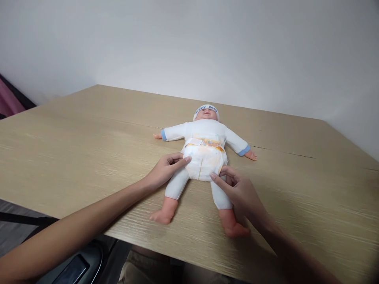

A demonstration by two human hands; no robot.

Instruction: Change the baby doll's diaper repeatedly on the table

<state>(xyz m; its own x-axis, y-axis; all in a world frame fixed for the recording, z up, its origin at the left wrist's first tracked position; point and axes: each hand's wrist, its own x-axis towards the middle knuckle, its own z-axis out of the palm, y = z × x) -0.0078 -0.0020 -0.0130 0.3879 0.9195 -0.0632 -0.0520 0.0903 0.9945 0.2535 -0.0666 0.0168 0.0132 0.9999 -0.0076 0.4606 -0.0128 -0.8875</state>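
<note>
A baby doll (pixel 205 128) in a white suit with blue cuffs lies on its back, head away from me, arms and legs spread. Around its hips sits a white diaper (pixel 204 159) with an orange patterned band at the waist. My left hand (pixel 168 167) pinches the diaper's edge at the doll's hip on the left, thumb on top. At the leg opening on the right, my right hand (pixel 237 185) grips the diaper's edge between thumb and curled fingers. Some fingertips of both hands are hidden.
The doll rests on a wide wooden table (pixel 89 150) with a thin seam across it. Behind stands a white wall (pixel 177 47). Below the near edge are a dark device with a screen (pixel 72 270) and my clothed lap (pixel 145 270). Pink fabric (pixel 10 98) shows at far left.
</note>
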